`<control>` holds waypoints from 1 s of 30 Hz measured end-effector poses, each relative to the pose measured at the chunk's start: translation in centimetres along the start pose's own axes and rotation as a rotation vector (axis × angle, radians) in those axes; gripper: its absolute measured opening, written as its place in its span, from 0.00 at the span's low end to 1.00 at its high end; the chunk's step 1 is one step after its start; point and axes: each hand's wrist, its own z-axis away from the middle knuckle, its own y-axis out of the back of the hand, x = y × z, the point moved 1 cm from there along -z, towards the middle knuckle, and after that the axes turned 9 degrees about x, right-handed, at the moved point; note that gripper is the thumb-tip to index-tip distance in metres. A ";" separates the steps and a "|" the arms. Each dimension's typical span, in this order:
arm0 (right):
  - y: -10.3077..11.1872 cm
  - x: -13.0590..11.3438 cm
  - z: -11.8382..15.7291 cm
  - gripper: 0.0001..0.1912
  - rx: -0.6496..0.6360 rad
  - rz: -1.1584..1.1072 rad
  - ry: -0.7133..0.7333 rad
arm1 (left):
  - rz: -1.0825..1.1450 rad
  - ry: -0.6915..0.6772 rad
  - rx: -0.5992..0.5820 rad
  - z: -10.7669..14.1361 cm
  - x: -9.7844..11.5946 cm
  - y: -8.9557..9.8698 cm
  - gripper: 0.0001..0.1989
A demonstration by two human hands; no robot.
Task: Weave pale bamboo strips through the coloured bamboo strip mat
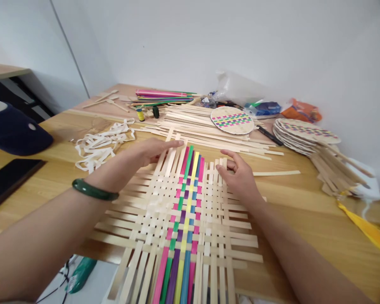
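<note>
A half-woven mat (190, 207) of flat pale strips lies in front of me, its loose ends fanning out on all sides. Pink, green, purple, yellow and blue strips run lengthwise through its middle. At its far left edge, my left hand (156, 151) has a finger stretched across the upright pale strips, with another digit partly hidden behind them. Near the far right corner, my right hand (239, 171) is closed around pale strip ends, thumb on the near side and index finger raised. A green bangle (95, 189) circles my left wrist.
Loose pale strips (190, 122) and a coloured strip bundle (161, 95) lie at the back. Round woven fans (304, 133) are stacked right, one fan (232, 120) apart. White ribbon (103, 141), a yellow thread spool (140, 115), a phone (11, 181) and a blue cap (15, 126) are left.
</note>
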 end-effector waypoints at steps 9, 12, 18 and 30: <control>-0.4 0.4 0.2 0.24 0.092 0.042 0.055 | 0.114 0.398 0.380 1.6 3.8 -0.8 0.54; -0.4 0.4 0.2 0.24 0.096 0.085 0.079 | -0.015 0.085 0.599 1.7 3.8 -1.3 0.45; -0.8 0.2 0.4 0.24 0.101 0.113 0.135 | -0.381 -0.675 0.258 2.5 5.8 -4.3 0.15; -1.4 0.1 0.6 0.26 0.053 0.132 0.093 | -0.010 -0.425 -0.233 -0.5 3.7 -4.2 0.06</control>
